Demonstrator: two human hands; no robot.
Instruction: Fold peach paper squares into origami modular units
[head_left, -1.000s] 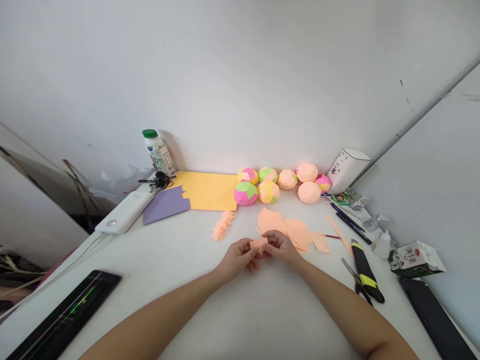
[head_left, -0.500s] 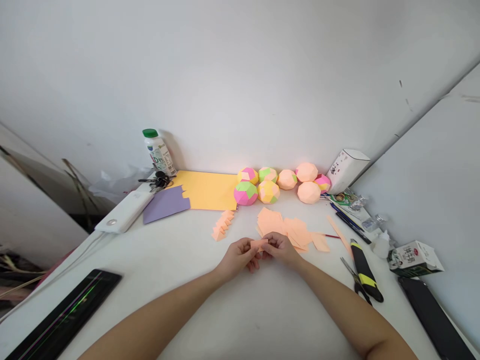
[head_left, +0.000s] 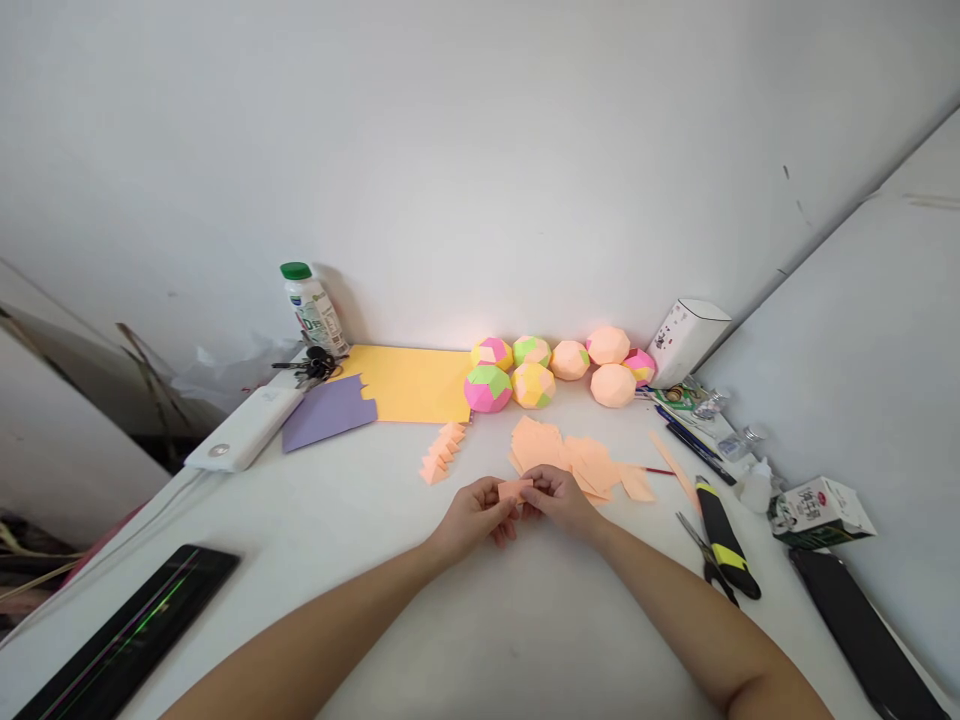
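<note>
Peach folded-paper pieces [head_left: 442, 455] form a slanting row; nearer, the left hand [head_left: 472, 517] pinches a small peach paper strip [head_left: 512, 490] between thumb and fingers, the right hand [head_left: 561, 503] gripping its other end, near overlapping peach paper sheets [head_left: 536, 443].

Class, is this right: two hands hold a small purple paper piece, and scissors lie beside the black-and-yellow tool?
Wrong colour: the head view shows the left hand and right hand holding a small peach paper piece, not a purple one. The rest stands.
</note>
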